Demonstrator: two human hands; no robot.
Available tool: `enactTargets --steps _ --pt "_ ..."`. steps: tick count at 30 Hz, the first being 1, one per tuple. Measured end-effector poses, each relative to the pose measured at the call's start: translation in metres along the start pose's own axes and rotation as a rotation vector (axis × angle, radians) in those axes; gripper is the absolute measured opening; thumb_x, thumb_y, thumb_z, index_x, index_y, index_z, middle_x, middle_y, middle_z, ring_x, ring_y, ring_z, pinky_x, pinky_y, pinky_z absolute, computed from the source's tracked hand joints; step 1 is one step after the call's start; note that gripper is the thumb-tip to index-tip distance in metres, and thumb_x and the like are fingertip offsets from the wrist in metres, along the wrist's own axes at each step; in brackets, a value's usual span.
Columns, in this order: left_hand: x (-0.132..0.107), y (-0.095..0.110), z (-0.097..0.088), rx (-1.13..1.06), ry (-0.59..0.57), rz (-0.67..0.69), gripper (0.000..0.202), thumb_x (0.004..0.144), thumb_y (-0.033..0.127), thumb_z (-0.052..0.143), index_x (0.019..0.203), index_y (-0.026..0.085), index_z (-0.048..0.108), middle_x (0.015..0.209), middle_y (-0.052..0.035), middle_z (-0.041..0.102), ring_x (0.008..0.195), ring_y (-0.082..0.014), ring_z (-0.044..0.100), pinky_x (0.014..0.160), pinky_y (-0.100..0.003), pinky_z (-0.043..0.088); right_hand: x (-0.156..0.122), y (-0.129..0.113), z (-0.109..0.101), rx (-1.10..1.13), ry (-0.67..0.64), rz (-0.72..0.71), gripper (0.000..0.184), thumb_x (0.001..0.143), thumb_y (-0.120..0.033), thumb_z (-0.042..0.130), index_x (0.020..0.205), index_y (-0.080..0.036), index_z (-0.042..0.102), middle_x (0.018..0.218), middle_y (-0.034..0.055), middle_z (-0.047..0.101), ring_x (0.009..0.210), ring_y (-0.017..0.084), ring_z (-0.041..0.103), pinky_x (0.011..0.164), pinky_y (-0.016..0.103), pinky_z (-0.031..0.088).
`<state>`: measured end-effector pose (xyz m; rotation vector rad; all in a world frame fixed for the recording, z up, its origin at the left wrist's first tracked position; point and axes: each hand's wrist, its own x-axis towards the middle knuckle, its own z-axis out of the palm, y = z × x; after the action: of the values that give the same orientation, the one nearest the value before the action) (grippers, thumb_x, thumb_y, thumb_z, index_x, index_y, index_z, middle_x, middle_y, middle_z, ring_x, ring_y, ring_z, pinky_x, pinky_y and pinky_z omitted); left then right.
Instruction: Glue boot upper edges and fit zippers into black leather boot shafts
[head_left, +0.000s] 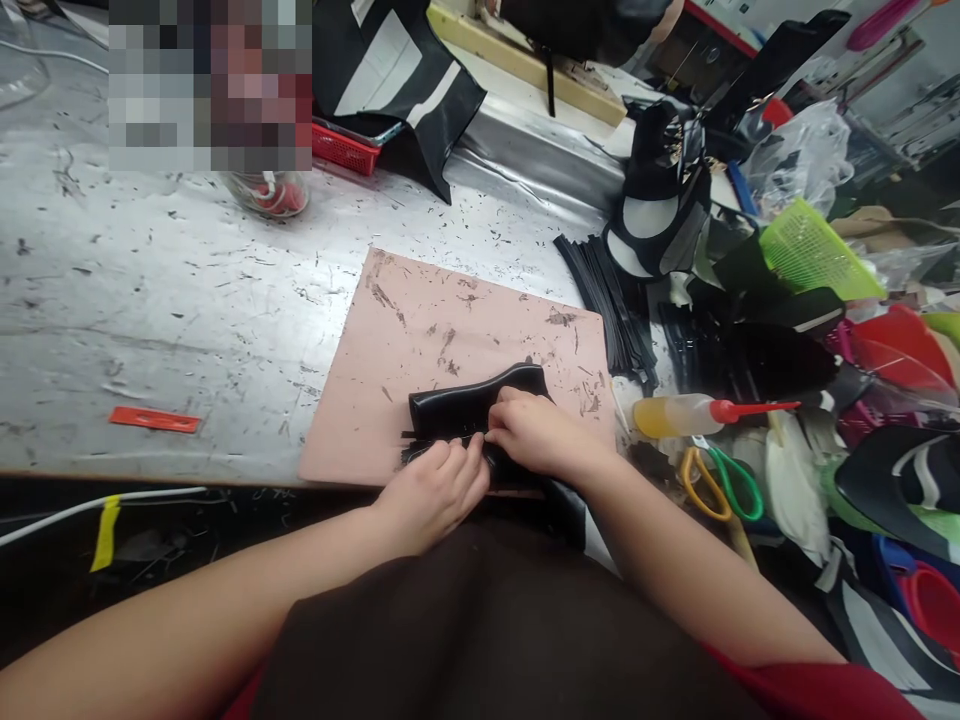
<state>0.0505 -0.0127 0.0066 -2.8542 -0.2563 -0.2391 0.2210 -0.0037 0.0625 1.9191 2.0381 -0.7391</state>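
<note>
A black glossy leather piece (465, 405) lies at the near edge of a pink work mat (420, 330). My left hand (435, 490) pinches its lower edge with curled fingers. My right hand (536, 432) presses on the same piece from the right, fingers bent and closed against the material. The two hands meet at the middle of the piece. Part of the leather is hidden beneath them.
A glue bottle (679, 414) with a red nozzle and green-and-yellow scissors (720, 485) lie right of the mat. Black strips (607, 300), shoe uppers (660, 200) and plastic shoe forms (892, 350) crowd the right side. An orange tag (154, 420) lies on the scuffed metal table (150, 300).
</note>
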Motion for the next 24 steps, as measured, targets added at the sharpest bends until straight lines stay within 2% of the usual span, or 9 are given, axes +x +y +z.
enactTargets --steps 2,5,7,9,13,18,20,24 --pt "0.003 -0.001 -0.001 0.012 -0.023 0.01 0.031 0.082 0.02 0.044 0.11 0.01 0.054 0.116 -0.0168 0.057 0.089 -0.0237 0.055 0.07 -0.035 0.038 -0.002 0.005 -0.004 0.019 -0.024 -0.031 0.017 0.08 -0.023 0.049 0.077 -0.017 0.064 0.089 0.0057 0.057 0.081 0.017 0.055 0.068 0.026 0.039" --pt "0.007 -0.003 -0.003 -0.002 -0.04 0.019 0.028 0.082 0.02 0.044 0.106 0.009 0.055 0.113 -0.0168 0.058 0.081 -0.0221 0.055 0.067 -0.034 0.036 -0.008 0.02 -0.018 0.135 -0.17 -0.123 0.022 0.076 -0.032 0.056 0.089 -0.018 0.065 0.096 0.0049 0.059 0.084 0.017 0.056 0.071 0.024 0.04" --pt "0.008 -0.006 -0.005 -0.013 -0.038 0.018 0.026 0.082 0.019 0.044 0.103 0.01 0.056 0.112 -0.016 0.058 0.079 -0.0213 0.054 0.067 -0.034 0.035 -0.013 0.031 -0.029 0.176 -0.29 -0.1 0.03 0.073 -0.041 0.058 0.09 -0.018 0.065 0.091 0.004 0.062 0.079 0.016 0.057 0.066 0.023 0.041" --pt "0.009 -0.008 -0.005 -0.014 -0.033 0.013 0.023 0.082 0.019 0.043 0.099 0.011 0.056 0.11 -0.0146 0.058 0.078 -0.0209 0.053 0.068 -0.034 0.034 -0.016 0.038 -0.038 0.152 -0.356 -0.008 0.029 0.074 -0.044 0.056 0.087 -0.018 0.065 0.08 0.0028 0.064 0.071 0.016 0.056 0.059 0.023 0.04" --pt "0.009 -0.011 -0.004 -0.031 -0.008 -0.01 0.018 0.081 0.017 0.042 0.093 0.014 0.056 0.107 -0.0113 0.059 0.077 -0.0198 0.051 0.069 -0.034 0.033 -0.012 0.04 -0.043 0.059 -0.322 0.075 0.018 0.08 -0.031 0.049 0.085 -0.02 0.062 0.078 0.0023 0.063 0.07 0.015 0.055 0.057 0.022 0.037" --pt "0.006 -0.017 -0.002 -0.113 0.048 -0.064 0.017 0.08 0.017 0.044 0.09 0.017 0.058 0.105 -0.0068 0.061 0.07 -0.0171 0.047 0.065 -0.032 0.031 -0.003 0.039 -0.032 0.002 -0.332 0.039 0.025 0.085 -0.031 0.041 0.078 -0.019 0.062 0.086 0.0055 0.061 0.077 0.017 0.056 0.063 0.024 0.038" --pt "0.006 -0.018 -0.003 -0.135 0.033 -0.071 0.02 0.08 0.017 0.044 0.095 0.018 0.058 0.106 -0.0065 0.06 0.07 -0.0167 0.046 0.065 -0.032 0.031 -0.003 0.04 -0.028 -0.03 -0.331 0.0 0.024 0.085 -0.029 0.041 0.08 -0.019 0.062 0.091 0.0064 0.059 0.079 0.018 0.056 0.066 0.025 0.039" --pt "0.006 -0.019 -0.002 -0.129 0.0 -0.069 0.037 0.082 0.016 0.04 0.118 0.015 0.05 0.107 -0.0077 0.059 0.074 -0.0172 0.047 0.067 -0.033 0.032 -0.004 0.042 -0.024 -0.038 -0.321 -0.047 0.022 0.085 -0.029 0.042 0.082 -0.021 0.063 0.09 0.0057 0.055 0.077 0.017 0.056 0.067 0.026 0.04"
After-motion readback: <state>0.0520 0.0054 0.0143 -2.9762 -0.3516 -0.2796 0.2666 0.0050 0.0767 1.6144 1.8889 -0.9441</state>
